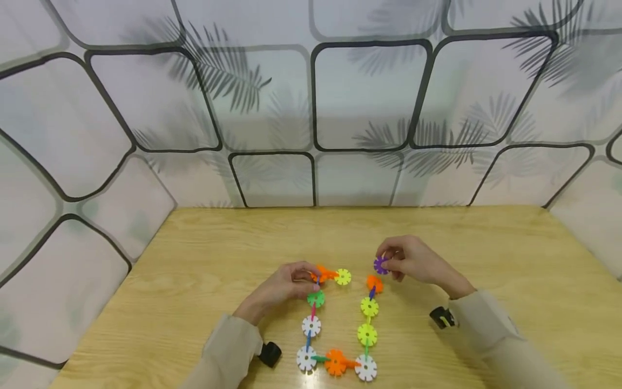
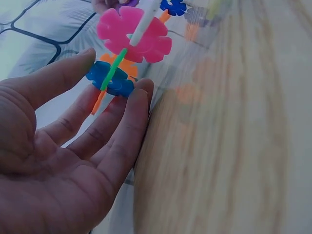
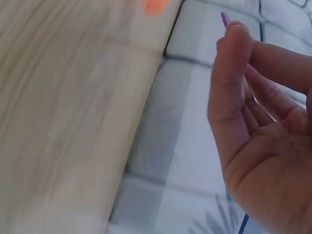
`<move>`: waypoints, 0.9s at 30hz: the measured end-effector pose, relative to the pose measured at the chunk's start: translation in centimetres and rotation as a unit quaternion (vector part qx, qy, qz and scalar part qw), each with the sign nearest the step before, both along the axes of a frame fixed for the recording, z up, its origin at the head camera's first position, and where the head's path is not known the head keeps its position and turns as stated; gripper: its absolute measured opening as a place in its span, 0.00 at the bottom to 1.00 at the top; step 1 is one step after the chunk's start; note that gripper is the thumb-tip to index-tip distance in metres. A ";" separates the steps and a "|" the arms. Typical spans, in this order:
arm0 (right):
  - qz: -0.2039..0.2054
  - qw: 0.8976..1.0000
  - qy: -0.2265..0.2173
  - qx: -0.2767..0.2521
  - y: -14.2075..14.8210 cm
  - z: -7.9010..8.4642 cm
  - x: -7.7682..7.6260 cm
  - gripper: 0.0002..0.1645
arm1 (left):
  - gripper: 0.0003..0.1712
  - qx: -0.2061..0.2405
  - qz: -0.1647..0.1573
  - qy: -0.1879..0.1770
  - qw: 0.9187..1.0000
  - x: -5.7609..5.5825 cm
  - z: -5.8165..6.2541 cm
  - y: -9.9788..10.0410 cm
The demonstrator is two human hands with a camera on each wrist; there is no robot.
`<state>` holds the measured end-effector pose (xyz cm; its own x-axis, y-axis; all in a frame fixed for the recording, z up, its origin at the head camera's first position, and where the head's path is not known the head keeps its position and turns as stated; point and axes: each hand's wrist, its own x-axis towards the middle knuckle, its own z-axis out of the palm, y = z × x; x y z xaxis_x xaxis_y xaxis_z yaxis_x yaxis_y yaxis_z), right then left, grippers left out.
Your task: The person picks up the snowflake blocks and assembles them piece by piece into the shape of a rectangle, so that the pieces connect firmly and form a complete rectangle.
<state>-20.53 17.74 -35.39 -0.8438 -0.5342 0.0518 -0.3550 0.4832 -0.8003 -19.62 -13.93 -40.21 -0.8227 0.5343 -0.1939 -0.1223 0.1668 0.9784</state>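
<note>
Notched plastic discs joined edge to edge form a chain with one gap, lying on the wooden table. My left hand (image 1: 286,282) holds the chain at its upper left, thumb and fingers around a blue disc (image 2: 119,87) between the green disc (image 1: 316,299) and an orange disc (image 1: 320,274). A yellow disc (image 1: 343,277) ends that side. Above the other end, an orange disc (image 1: 374,284), my right hand (image 1: 415,262) pinches a loose purple disc (image 1: 380,265) between thumb and fingers. Only the purple disc's edge (image 3: 224,18) shows in the right wrist view.
White discs (image 1: 366,368) sit at the chain's lower corners, with an orange disc (image 1: 335,362) between them. Black wrist devices (image 1: 269,354) are at both cuffs. A patterned cloth wall (image 1: 369,97) rises behind the wooden table (image 1: 214,237).
</note>
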 end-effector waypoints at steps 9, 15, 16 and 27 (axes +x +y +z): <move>0.036 0.999 -0.010 -0.034 -3.7 -1.3 -0.8 0.04 | 0.14 -0.022 0.007 0.015 1.000 -0.1 -0.3 -0.1; 0.036 0.999 -0.011 -0.029 -4.1 -1.8 -0.8 0.07 | 0.14 -0.016 0.012 0.007 1.000 -0.1 -0.3 -0.1; 0.034 0.999 -0.009 -0.024 -4.1 -1.9 -0.9 0.08 | 0.14 -0.014 0.013 0.002 1.000 -0.1 -0.3 -0.1; 0.041 0.999 0.013 -0.007 -4.3 -2.3 -0.9 0.10 | 0.14 -0.007 0.006 0.002 1.000 -0.2 -0.4 -0.3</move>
